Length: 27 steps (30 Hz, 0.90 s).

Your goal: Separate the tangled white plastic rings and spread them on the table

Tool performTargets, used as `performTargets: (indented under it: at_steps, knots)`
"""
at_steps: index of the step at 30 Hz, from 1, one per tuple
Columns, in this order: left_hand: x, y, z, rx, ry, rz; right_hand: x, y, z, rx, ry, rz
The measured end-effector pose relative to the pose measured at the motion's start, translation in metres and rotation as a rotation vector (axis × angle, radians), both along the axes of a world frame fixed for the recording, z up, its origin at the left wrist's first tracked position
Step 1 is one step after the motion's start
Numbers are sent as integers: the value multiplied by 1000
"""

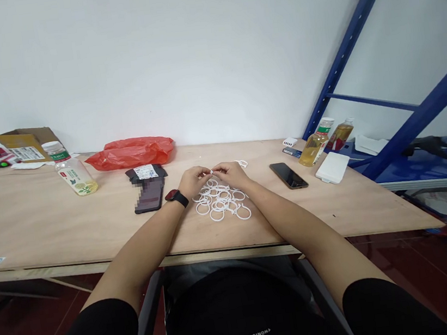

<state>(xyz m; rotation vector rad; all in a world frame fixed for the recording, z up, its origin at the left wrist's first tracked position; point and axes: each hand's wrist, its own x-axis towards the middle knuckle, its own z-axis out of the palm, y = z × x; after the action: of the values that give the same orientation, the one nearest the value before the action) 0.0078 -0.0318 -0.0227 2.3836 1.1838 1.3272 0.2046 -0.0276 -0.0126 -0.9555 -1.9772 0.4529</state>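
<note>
My left hand point(193, 182), with a black watch point(177, 196) on its wrist, meets my right hand point(231, 174) at the middle of the table. Thumbs and fingers of both are closed in a pinch on a small white plastic ring point(211, 172), mostly hidden by the fingertips. Just below the hands lies a loose pile of white plastic rings point(221, 206), some with small clip-like tabs. Behind my right hand, more white rings point(242, 163) lie partly covered by it.
On the wooden table point(103, 227) are a phone point(151, 194), a black packet point(146, 172), a red plastic bag point(131, 153) and a bottle point(76, 176) to the left. To the right are another phone point(289, 175), a white case point(333, 167), a drink bottle point(316, 144) and a blue metal frame point(345, 25).
</note>
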Motion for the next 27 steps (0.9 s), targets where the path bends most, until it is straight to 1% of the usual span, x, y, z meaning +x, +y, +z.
performTargets:
  at_steps: [6, 13, 21, 24, 27]
  knots:
    - [0, -1, 2, 108, 1, -21, 0, 0, 0, 38, -21, 10]
    - [0, -2, 2, 161, 19, -30, 0, 1, -2, 77, -71, -22]
    - [4, -1, -1, 107, -59, 24, -8, 3, -5, 12, 48, -22]
    - [5, -1, -2, 58, -2, 21, -6, 7, -5, 21, 4, -78]
    - [3, 3, -5, 0, 86, 28, 6, 15, -5, 83, -111, -171]
